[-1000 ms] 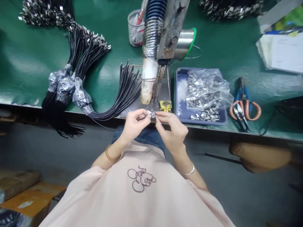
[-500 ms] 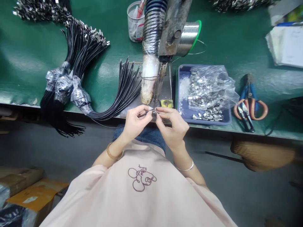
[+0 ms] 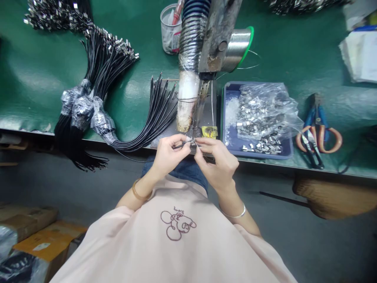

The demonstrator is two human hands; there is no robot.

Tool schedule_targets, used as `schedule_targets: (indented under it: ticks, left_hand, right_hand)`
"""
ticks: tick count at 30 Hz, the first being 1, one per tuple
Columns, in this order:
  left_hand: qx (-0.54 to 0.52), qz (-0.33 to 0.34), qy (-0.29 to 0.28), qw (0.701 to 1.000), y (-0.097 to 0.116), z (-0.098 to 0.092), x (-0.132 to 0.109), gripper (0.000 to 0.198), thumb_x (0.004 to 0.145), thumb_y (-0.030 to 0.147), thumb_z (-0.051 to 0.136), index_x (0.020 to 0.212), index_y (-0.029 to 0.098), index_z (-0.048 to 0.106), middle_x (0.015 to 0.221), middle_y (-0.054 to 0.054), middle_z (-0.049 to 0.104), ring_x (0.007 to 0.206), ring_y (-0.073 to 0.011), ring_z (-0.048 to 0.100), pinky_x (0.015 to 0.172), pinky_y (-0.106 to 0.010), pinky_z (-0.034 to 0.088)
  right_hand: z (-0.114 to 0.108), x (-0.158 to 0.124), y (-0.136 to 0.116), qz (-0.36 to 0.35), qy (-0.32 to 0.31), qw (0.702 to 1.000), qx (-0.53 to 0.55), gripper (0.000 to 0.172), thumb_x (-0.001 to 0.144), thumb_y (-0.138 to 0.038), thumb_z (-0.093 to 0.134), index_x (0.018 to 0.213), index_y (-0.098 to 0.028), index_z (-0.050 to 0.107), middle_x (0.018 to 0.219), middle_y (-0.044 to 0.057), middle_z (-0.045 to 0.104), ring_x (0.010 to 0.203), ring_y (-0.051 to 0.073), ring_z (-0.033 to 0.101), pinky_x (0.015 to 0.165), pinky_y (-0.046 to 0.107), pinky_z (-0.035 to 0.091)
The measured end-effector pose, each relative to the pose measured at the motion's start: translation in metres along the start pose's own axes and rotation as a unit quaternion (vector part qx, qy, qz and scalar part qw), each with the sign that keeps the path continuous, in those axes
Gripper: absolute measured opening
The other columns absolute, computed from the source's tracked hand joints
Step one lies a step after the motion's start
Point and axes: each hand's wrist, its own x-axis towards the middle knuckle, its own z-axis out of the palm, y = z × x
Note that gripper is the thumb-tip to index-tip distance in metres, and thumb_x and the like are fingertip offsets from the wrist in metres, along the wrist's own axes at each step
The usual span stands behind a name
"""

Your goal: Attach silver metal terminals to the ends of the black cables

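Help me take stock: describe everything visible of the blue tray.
The blue tray is shallow and roughly rectangular, with a raised rim; it looks like plastic. It lies flat on the green table, near the front edge. Inside are a filled clear bag, loose silver pieces and whitish material. The bag overhangs its right rim. Whether the right hand touches it is unclear.

"What's the desk [image 3: 273,51] like?"

"Green-topped. Left of the left grip [image 3: 169,154] lie black cable bundles [image 3: 81,112] in clear film, their lower ends over the edge."

"Right of the right grip [image 3: 219,160]?"

"A blue tray [image 3: 260,155] nearby, hand tools [image 3: 317,118] farther along, papers [image 3: 361,55] beyond those."

"Ahead of both?"

"A dark plate [image 3: 169,130] just past them, a clear cup [image 3: 169,39] well beyond."
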Motion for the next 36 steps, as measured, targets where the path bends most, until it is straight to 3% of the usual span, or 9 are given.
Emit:
schedule_targets:
  ticks: [15, 22, 30, 33, 36]
  left_hand:
    - [-0.004, 0.020, 0.029, 0.999, 0.003, 0.001, 0.000, 0.011, 0.075, 0.025, 0.063, 0.070, 0.015, 0.063, 0.054, 0.008, 0.026, 0.051, -0.0059, 0.019, 0.045, -0.019, 0.021]
    - [-0.041, -0.027, -0.001, 0.999, -0.003, -0.001, 0.001, 0.015, 0.073, 0.028, 0.068, 0.069, 0.015, 0.063, 0.053, 0.009, 0.025, 0.050, -0.0056, 0.019, 0.047, -0.021, 0.017]
    - [-0.058, -0.030, -0.015, 0.998, -0.006, -0.003, 0.000, 0.015, 0.073, 0.028, 0.069, 0.070, 0.014, 0.065, 0.051, 0.009, 0.030, 0.048, -0.0046, 0.023, 0.048, -0.022, 0.020]
    - [-0.084, -0.067, -0.052, 0.993, -0.007, -0.006, -0.002, 0.018, 0.073, 0.031, 0.071, 0.070, 0.013, 0.065, 0.049, 0.007, 0.043, 0.044, -0.0044, 0.032, 0.046, -0.020, 0.026]
    - [-0.087, -0.081, -0.080, 0.990, -0.008, -0.009, -0.006, 0.023, 0.074, 0.033, 0.072, 0.064, 0.014, 0.063, 0.050, 0.003, 0.054, 0.044, -0.0055, 0.041, 0.046, -0.020, 0.034]
  right_hand:
    - [0.000, 0.004, -0.001, 0.004, 0.009, 1.000, 0.008, 0.019, 0.086, -0.006, 0.067, 0.088, -0.024, 0.063, 0.096, 0.004, 0.079, 0.085, 0.017, 0.077, 0.075, 0.028, 0.064]
    - [-0.002, 0.001, 0.001, -0.008, -0.014, 1.000, 0.001, 0.018, 0.087, -0.008, 0.065, 0.085, -0.024, 0.059, 0.097, 0.004, 0.079, 0.084, 0.016, 0.077, 0.073, 0.028, 0.064]
    - [-0.003, 0.001, -0.001, -0.002, -0.001, 1.000, 0.019, 0.017, 0.087, -0.007, 0.067, 0.087, -0.023, 0.061, 0.094, 0.004, 0.079, 0.084, 0.017, 0.077, 0.073, 0.028, 0.063]
    - [-0.010, -0.001, -0.002, 0.057, 0.002, 0.997, 0.053, 0.013, 0.089, -0.010, 0.066, 0.087, -0.023, 0.063, 0.091, 0.003, 0.078, 0.079, 0.016, 0.077, 0.070, 0.026, 0.062]
    - [-0.021, -0.004, -0.002, 0.131, 0.015, 0.989, 0.065, 0.009, 0.093, -0.015, 0.064, 0.094, -0.024, 0.066, 0.074, -0.003, 0.074, 0.054, 0.011, 0.069, 0.051, 0.022, 0.054]
